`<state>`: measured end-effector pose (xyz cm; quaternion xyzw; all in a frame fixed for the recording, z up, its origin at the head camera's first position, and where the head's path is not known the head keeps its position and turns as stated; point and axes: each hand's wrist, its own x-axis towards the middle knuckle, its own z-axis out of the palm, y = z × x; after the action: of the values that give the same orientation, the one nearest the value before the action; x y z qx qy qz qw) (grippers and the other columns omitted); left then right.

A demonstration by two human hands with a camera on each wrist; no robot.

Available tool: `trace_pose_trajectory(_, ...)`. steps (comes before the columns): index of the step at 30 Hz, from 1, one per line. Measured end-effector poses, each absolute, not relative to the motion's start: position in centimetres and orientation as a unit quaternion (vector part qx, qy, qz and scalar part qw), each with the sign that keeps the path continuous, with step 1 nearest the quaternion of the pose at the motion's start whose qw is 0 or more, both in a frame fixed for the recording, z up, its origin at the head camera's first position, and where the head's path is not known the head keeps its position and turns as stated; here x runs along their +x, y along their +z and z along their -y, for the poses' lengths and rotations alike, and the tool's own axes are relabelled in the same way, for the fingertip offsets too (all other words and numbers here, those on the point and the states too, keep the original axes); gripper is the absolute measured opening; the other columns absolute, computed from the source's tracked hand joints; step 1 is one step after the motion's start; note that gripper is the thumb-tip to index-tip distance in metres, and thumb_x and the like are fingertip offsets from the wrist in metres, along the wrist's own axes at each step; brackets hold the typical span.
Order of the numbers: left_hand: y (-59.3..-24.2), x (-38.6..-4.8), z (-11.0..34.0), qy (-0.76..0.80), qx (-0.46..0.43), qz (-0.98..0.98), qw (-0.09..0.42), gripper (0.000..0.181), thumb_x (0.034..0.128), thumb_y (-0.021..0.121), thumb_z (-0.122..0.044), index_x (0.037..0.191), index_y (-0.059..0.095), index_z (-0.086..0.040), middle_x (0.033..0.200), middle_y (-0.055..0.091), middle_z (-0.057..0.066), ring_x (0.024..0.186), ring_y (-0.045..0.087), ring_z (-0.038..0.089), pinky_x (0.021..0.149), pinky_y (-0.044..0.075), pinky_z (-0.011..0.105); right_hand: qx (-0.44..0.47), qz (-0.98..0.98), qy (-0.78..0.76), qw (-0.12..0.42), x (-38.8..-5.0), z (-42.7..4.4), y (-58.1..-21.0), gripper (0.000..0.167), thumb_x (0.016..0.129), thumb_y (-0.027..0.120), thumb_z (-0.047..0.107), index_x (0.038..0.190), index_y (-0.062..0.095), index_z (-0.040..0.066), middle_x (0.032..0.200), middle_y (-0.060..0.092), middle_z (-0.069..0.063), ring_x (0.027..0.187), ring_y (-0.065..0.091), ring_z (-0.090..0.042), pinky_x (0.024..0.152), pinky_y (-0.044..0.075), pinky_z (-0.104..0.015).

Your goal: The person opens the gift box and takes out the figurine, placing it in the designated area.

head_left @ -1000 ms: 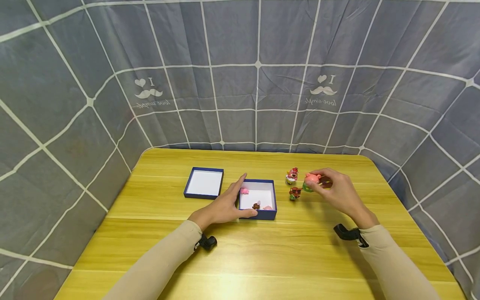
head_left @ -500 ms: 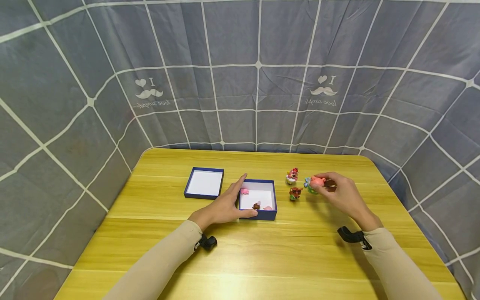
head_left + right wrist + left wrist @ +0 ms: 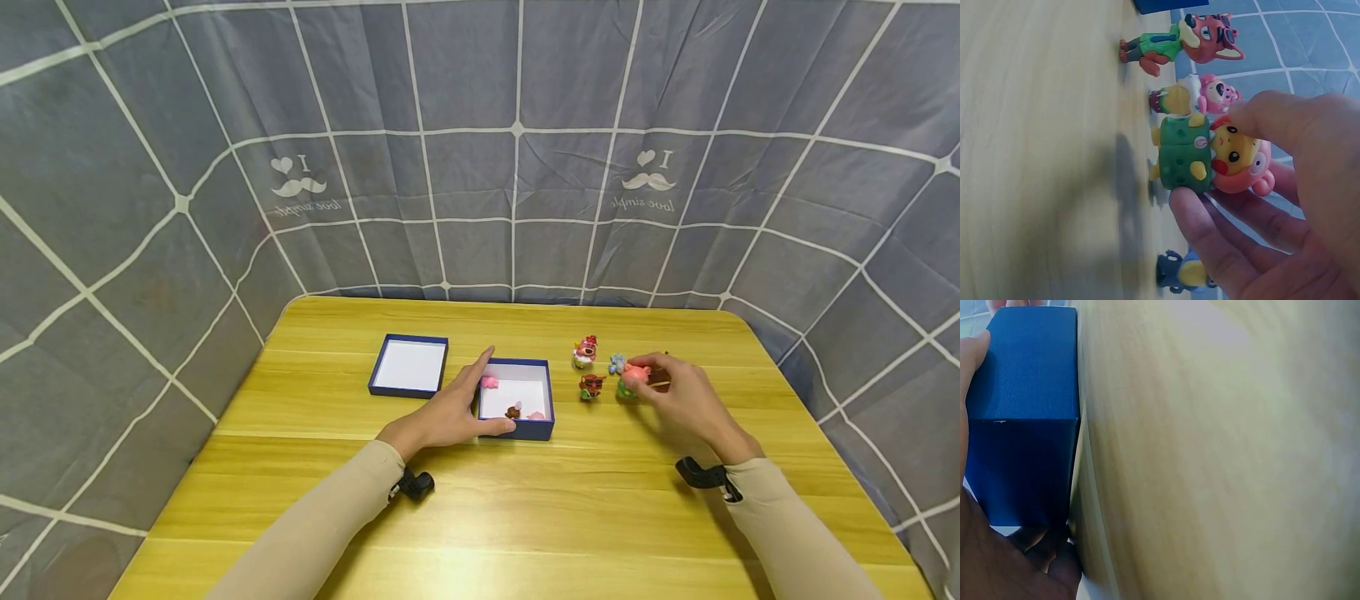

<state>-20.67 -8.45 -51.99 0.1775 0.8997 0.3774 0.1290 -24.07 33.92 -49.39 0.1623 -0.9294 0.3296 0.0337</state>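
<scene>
My right hand (image 3: 686,396) holds a toy figurine (image 3: 1185,153) with a pink animal hood, yellow face and green body, its thumb and fingers around the hood and side. The figurine is upright, close to the tabletop; whether its feet touch is unclear. Left of it stand a fox figurine (image 3: 1191,44) in a green shirt and a pink bear figurine (image 3: 585,352). A pale blue figurine (image 3: 617,364) shows just behind the held one. My left hand (image 3: 446,417) grips the blue box (image 3: 531,429), thumb on its front wall. Inside lie pink pieces (image 3: 490,382) and a brown piece (image 3: 513,411).
The shallow blue lid (image 3: 408,367), white inside, lies left of the box. Another figurine, blue and yellow (image 3: 1188,272), stands on the right hand's far side, partly hidden by fingers. A grey checked curtain (image 3: 480,167) surrounds the wooden table (image 3: 480,517).
My right hand has shifted the pink-hooded figurine slightly right and towards me, and the pale blue figurine now shows beside it. The left hand and box have stayed put.
</scene>
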Motion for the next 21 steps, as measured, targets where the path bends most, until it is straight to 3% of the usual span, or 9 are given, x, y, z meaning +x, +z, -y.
trace_pose_trajectory(6,-51.9,-20.62,8.42,0.382,0.175,-0.898,0.129,0.129,0.0953,0.083,-0.08,0.182,-0.009,-0.059,0.198,0.014,0.01,0.174,0.04,0.048,0.138,0.04,0.072,0.161,0.93,0.33,0.021,-24.14,-33.89,-49.97,0.041,0.112,0.083,0.027,0.144,0.077,0.001,0.134,0.082,-0.026,0.115,0.085,-0.042,0.095,0.072,-0.05)
trace_pose_trajectory(21,-52.09,-20.76,8.52,0.379,0.177,-0.898,0.134,0.13,0.0936,0.082,-0.084,0.179,-0.013,-0.062,0.198,0.013,0.007,0.174,0.041,0.047,0.138,0.039,0.071,0.162,0.929,0.333,0.026,-24.2,-33.54,-50.41,0.041,0.108,0.088,0.022,0.141,0.078,0.0,0.132,0.083,-0.027,0.113,0.086,-0.043,0.093,0.072,-0.052)
